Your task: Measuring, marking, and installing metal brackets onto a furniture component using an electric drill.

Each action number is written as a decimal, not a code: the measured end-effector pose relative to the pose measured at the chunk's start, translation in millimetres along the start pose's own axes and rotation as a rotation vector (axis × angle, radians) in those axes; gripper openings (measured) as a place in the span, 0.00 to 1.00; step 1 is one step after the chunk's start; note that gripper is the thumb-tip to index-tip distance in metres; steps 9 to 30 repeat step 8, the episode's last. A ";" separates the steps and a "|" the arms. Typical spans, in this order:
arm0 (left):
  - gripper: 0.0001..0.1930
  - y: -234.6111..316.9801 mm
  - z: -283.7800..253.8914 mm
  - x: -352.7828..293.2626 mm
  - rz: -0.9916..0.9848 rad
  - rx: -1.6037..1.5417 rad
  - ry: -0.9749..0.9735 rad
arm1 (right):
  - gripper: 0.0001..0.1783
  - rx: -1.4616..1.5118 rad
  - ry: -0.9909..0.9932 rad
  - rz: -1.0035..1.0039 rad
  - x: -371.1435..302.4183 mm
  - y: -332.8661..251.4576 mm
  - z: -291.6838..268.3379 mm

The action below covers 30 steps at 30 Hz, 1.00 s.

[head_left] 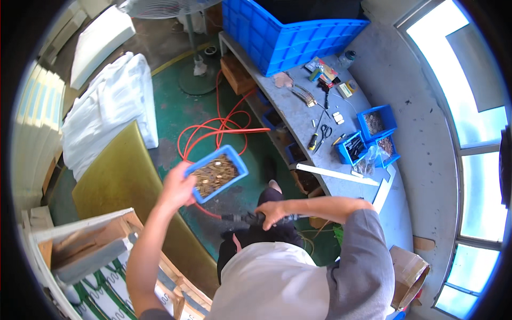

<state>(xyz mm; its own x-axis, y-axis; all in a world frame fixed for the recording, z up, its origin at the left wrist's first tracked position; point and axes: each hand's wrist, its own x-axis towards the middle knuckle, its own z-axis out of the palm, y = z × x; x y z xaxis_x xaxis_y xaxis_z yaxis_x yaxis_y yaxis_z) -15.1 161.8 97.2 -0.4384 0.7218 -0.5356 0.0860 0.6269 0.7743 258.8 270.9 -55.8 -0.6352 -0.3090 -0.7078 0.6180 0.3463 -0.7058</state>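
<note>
My left hand (178,185) is closed on the near left end of a blue bin (241,163), holding it up above the floor. Many small brass-coloured screw-like pieces (214,177) lie in the bin, with a few pale bits among them. In front of my lap, my right hand (272,213) is wrapped round a dark air tool (248,218), whose exact kind I cannot make out. A red air hose (209,213) runs to its left end and passes behind the bin.
Left of me stands a wooden frame (85,229) with green strips and springs, beside a yellowish board (114,176). At right, the workbench (341,184) carries scissors (323,133), a screwdriver (313,141), small blue bins (376,121) and a large blue crate (314,48). Red hose coils (226,125) cover some floor.
</note>
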 end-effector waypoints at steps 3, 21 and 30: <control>0.12 2.1 98.1 148.0 -0.041 0.142 -0.144 | 0.33 0.036 0.038 -0.035 -28.1 58.7 -17.2; 0.11 5.6 264.4 372.6 0.173 0.306 -0.227 | 0.33 -0.026 0.073 -0.048 -53.2 151.6 -76.6; 0.11 5.6 264.4 372.6 0.173 0.306 -0.227 | 0.33 -0.026 0.073 -0.048 -53.2 151.6 -76.6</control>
